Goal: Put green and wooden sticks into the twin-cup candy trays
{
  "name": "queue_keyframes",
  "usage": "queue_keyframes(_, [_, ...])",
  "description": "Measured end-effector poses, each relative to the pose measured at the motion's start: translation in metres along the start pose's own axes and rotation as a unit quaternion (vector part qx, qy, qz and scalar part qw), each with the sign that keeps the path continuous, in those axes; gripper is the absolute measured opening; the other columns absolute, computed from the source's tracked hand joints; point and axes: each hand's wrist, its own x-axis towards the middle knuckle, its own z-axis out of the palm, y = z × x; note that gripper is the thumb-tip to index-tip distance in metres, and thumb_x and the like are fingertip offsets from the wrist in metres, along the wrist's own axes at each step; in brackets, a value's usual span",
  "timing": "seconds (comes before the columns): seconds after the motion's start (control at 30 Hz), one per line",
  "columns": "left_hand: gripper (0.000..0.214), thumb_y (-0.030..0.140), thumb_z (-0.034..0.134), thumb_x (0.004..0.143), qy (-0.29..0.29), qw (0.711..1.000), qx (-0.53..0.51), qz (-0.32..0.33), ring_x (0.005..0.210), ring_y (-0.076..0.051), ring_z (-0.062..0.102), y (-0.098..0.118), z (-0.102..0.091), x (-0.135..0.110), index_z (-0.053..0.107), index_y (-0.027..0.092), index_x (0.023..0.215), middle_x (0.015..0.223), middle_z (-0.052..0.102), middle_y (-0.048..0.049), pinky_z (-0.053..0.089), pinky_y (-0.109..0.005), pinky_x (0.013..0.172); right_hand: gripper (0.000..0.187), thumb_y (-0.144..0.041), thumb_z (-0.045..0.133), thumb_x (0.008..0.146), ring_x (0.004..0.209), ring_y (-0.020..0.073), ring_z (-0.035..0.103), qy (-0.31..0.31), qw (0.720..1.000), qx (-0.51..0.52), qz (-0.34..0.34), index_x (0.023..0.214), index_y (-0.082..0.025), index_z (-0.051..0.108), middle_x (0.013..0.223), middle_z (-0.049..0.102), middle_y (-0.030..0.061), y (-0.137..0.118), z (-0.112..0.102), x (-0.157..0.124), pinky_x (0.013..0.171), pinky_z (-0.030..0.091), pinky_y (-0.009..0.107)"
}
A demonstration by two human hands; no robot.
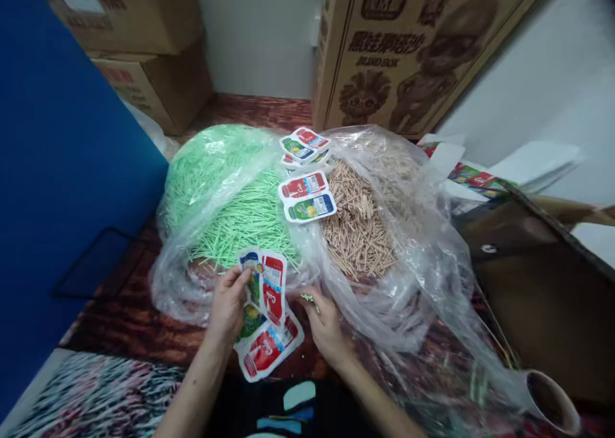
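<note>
My left hand (pixel 229 303) is closed on a flat printed packet (pixel 273 287) with a red cola bottle picture on it. A second such packet (pixel 270 351) lies just below, partly overlapped by the first; whether my hand holds it too I cannot tell. To the right, my right hand (pixel 324 323) is closed around a few thin green sticks, their ends (pixel 310 299) showing at the fingers. Ahead of my left hand is a clear plastic bag full of green sticks (pixel 245 217). Beyond my right hand, another clear bag holds brown sticks (pixel 358 227).
More printed packets (pixel 307 196) rest between the two bags. Cardboard boxes (pixel 158 86) stand at the back left, and a large printed carton (pixel 413 47) at the back right. On the right are an open box (pixel 542 284) and a tape roll (pixel 551 401). A blue panel (pixel 72 169) borders the left.
</note>
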Motion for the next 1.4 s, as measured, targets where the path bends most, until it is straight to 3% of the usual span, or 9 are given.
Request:
queue_keyframes(0.4, [0.039, 0.03, 0.09, 0.045, -0.006, 1.0, 0.02, 0.018, 0.056, -0.007, 0.059, 0.005, -0.005, 0.006, 0.065, 0.014, 0.071, 0.066, 0.068, 0.004, 0.047, -0.015, 0.055, 0.019, -0.022, 0.045, 0.093, 0.089, 0.018, 0.064, 0.005, 1.0, -0.005, -0.011, 0.093, -0.019, 0.064, 0.092, 0.069, 0.0049, -0.001, -0.002, 0.006, 0.08, 0.048, 0.028])
queue_keyframes(0.73, [0.039, 0.03, 0.09, 0.044, -0.004, 1.0, 0.024, -0.001, 0.052, -0.006, 0.057, 0.003, -0.004, 0.006, 0.066, 0.014, 0.07, 0.063, 0.067, 0.0048, 0.046, -0.014, 0.052, 0.019, -0.021, 0.045, 0.092, 0.089, 0.0187, 0.065, 0.01, 1.0, -0.01, -0.007, 0.093, -0.019, 0.064, 0.092, 0.07, 0.0051, -0.003, -0.005, 0.008, 0.081, 0.048, 0.028])
queue_keyframes(0.97, [0.036, 0.036, 0.086, 0.051, -0.039, 0.991, 0.124, 0.033, 0.06, -0.011, 0.059, -0.003, -0.011, 0.003, 0.068, 0.016, 0.074, 0.067, 0.067, 0.0029, 0.049, -0.021, 0.059, 0.018, -0.021, 0.045, 0.092, 0.09, 0.0191, 0.064, 0.008, 1.0, 0.008, -0.006, 0.094, -0.02, 0.063, 0.092, 0.068, 0.0048, -0.002, -0.006, 0.008, 0.082, 0.048, 0.029])
queue_keyframes(1.07, [0.025, 0.038, 0.079, 0.064, -0.101, 0.966, 0.22, 0.089, 0.067, -0.013, 0.059, -0.001, -0.019, 0.001, 0.07, 0.016, 0.074, 0.073, 0.066, 0.0005, 0.047, -0.022, 0.063, 0.017, -0.022, 0.047, 0.091, 0.088, 0.0192, 0.063, 0.012, 1.0, 0.016, -0.007, 0.093, -0.02, 0.064, 0.09, 0.068, 0.004, -0.004, -0.007, 0.007, 0.08, 0.047, 0.029])
queue_keyframes(1.17, [0.017, 0.034, 0.07, 0.075, -0.192, 0.909, 0.332, 0.161, 0.078, -0.016, 0.059, 0.006, -0.024, -0.003, 0.072, 0.017, 0.073, 0.081, 0.066, -0.0023, 0.046, -0.024, 0.07, 0.018, -0.024, 0.048, 0.091, 0.086, 0.0194, 0.063, 0.014, 0.999, 0.032, 0.01, 0.092, -0.02, 0.066, 0.089, 0.069, 0.0041, -0.01, -0.01, 0.006, 0.078, 0.048, 0.029])
queue_keyframes(1.27, [0.017, 0.031, 0.063, 0.082, -0.268, 0.855, 0.401, 0.192, 0.083, -0.019, 0.06, 0.007, -0.022, -0.009, 0.074, 0.019, 0.078, 0.084, 0.067, -0.0041, 0.046, -0.027, 0.076, 0.018, -0.028, 0.051, 0.091, 0.091, 0.0196, 0.063, 0.037, 0.996, 0.073, 0.041, 0.094, -0.021, 0.068, 0.093, 0.07, 0.0046, -0.023, -0.017, 0.014, 0.084, 0.047, 0.031])
queue_keyframes(1.33, [0.02, 0.032, 0.059, 0.085, -0.303, 0.836, 0.415, 0.192, 0.085, -0.019, 0.06, 0.003, -0.017, -0.012, 0.074, 0.019, 0.082, 0.087, 0.068, -0.0051, 0.046, -0.028, 0.078, 0.014, -0.03, 0.056, 0.089, 0.094, 0.0193, 0.064, 0.075, 0.981, 0.165, 0.066, 0.093, -0.022, 0.067, 0.096, 0.071, 0.0041, -0.034, -0.026, 0.027, 0.089, 0.047, 0.033])
queue_keyframes(1.4, [0.021, 0.031, 0.057, 0.087, -0.325, 0.83, 0.415, 0.183, 0.086, -0.019, 0.061, -0.005, -0.01, -0.014, 0.074, 0.019, 0.085, 0.089, 0.068, -0.0054, 0.045, -0.028, 0.079, 0.009, -0.031, 0.06, 0.086, 0.093, 0.019, 0.066, 0.084, 0.943, 0.308, 0.099, 0.09, -0.023, 0.064, 0.096, 0.072, 0.0029, -0.047, -0.035, 0.044, 0.092, 0.047, 0.036])
